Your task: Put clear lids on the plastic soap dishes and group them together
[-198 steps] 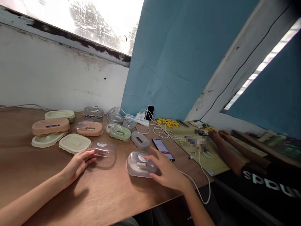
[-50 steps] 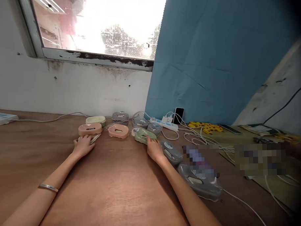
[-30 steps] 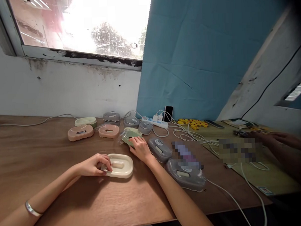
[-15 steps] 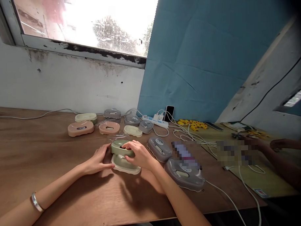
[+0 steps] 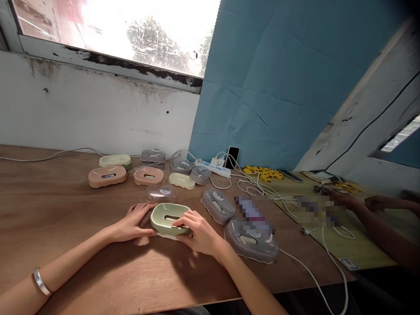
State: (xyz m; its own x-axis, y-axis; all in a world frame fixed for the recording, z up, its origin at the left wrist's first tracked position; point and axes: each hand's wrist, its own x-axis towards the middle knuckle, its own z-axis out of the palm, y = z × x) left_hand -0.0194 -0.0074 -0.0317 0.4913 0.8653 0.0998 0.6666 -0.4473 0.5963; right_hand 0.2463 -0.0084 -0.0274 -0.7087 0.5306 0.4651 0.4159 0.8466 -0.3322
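In front of me on the table sits an oval green soap dish (image 5: 160, 216) with a slot in its top, resting on a cream base whose pale edge shows beneath. My right hand (image 5: 199, 233) grips its right side, fingertips on top by the slot and thumb at the front. Around the left end curls my left hand (image 5: 138, 223), its thumb touching the near side and its fingers behind. Just beyond the dish lies a clear grey lid (image 5: 161, 194) with a round sticker.
Pink soap dishes (image 5: 107, 176), a cream tray (image 5: 182, 180) and several grey-lidded dishes (image 5: 217, 206) stand around. At the back are a power strip (image 5: 213, 168), white cables, a phone (image 5: 232, 157) and yellow pieces (image 5: 264, 173). Another person's hands (image 5: 345, 201) work at the right.
The green part has come down from its tilt onto the cream base, with my right hand lowering it. The clear lid behind shows more fully. The view has shifted slightly.
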